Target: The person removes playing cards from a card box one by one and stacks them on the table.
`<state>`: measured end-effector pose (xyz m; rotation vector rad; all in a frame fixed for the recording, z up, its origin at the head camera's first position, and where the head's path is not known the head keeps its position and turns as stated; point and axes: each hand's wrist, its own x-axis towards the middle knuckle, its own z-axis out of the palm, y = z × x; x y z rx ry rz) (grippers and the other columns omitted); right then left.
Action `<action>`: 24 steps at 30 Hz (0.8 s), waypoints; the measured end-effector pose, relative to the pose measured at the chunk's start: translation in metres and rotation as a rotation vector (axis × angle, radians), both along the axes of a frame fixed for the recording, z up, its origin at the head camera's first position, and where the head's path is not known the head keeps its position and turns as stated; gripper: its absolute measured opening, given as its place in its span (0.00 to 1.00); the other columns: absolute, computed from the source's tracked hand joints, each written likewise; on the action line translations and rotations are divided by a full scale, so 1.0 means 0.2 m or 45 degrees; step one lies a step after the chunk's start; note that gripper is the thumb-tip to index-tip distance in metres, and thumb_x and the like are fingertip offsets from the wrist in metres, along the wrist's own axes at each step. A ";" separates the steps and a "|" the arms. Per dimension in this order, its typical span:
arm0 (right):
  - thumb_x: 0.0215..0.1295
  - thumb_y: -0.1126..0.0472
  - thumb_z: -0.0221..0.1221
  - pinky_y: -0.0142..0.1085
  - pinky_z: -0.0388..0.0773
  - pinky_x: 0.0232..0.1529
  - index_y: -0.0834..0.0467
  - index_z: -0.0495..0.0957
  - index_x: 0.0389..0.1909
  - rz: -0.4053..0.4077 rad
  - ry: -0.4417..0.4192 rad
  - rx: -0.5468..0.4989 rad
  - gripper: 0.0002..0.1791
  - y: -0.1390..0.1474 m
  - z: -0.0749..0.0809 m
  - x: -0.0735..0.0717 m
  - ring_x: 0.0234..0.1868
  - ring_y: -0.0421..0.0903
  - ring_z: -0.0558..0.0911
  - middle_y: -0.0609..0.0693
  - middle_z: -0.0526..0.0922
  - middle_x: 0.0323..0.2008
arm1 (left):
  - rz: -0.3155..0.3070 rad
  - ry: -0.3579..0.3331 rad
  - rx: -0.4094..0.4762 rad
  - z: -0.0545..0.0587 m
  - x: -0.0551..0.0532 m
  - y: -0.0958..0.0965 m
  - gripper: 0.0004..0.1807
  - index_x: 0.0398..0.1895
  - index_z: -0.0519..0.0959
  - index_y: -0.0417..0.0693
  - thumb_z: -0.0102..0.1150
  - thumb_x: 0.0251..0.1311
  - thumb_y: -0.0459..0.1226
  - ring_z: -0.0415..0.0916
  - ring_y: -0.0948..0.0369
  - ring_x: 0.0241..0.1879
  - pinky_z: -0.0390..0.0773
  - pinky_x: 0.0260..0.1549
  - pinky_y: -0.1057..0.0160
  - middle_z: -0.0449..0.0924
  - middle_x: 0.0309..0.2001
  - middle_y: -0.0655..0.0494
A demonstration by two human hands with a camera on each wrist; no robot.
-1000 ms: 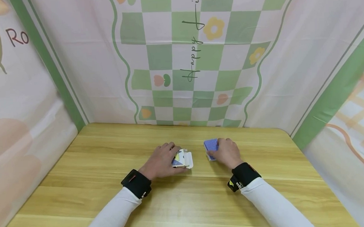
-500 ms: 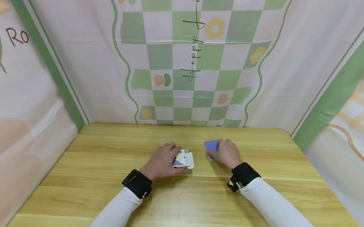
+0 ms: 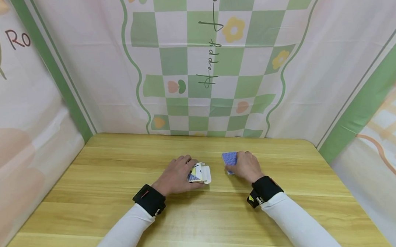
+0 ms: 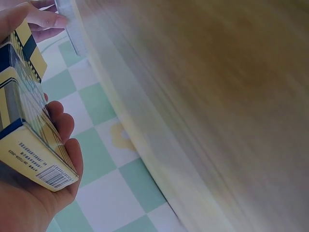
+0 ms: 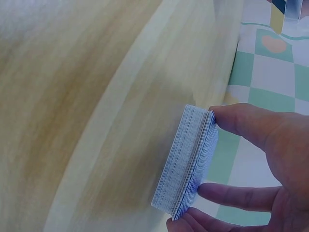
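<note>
My left hand [image 3: 178, 176] grips a card box [image 3: 198, 173] with its white end flap open toward the right. In the left wrist view the box [image 4: 36, 159] shows a yellow end with a barcode, and fingers curl round its far side. To the right, my right hand [image 3: 247, 166] holds a deck of playing cards [image 3: 229, 159], blue patterned back up, by its edges. In the right wrist view the deck [image 5: 183, 164] shows its stacked edges between thumb and fingers. A small gap separates box and deck.
Both hands work over a wooden table [image 3: 202, 219]. A curtain [image 3: 195, 57] with green and white checks hangs along the table's back edge, and printed cloth also stands at left and right. Black straps circle both wrists.
The box and left hand have shifted very slightly right in the view. Otherwise both hands keep the same hold on box and deck.
</note>
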<state>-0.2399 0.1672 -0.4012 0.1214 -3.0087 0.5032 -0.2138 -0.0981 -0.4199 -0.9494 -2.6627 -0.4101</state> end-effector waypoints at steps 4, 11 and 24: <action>0.47 0.46 0.66 0.39 0.71 0.29 0.66 0.76 0.43 0.005 -0.005 0.014 0.30 0.00 0.01 0.01 0.32 0.51 0.75 0.58 0.77 0.32 | 0.006 -0.004 -0.009 0.00 0.00 0.00 0.43 0.56 0.71 0.53 0.53 0.42 0.70 0.64 0.63 0.40 0.65 0.37 0.60 0.68 0.45 0.60; 0.47 0.46 0.65 0.39 0.70 0.27 0.65 0.77 0.43 0.023 0.006 0.029 0.29 -0.01 0.01 0.01 0.30 0.50 0.75 0.58 0.78 0.32 | 0.007 -0.017 -0.013 0.01 0.01 0.00 0.43 0.56 0.71 0.53 0.53 0.43 0.70 0.63 0.64 0.39 0.65 0.36 0.61 0.68 0.45 0.59; 0.47 0.47 0.66 0.38 0.69 0.25 0.64 0.77 0.39 0.034 0.030 0.038 0.26 -0.01 0.00 0.01 0.28 0.49 0.74 0.56 0.76 0.28 | 0.008 -0.005 -0.022 0.00 0.01 0.00 0.43 0.57 0.71 0.54 0.53 0.42 0.71 0.64 0.64 0.39 0.65 0.35 0.62 0.68 0.45 0.59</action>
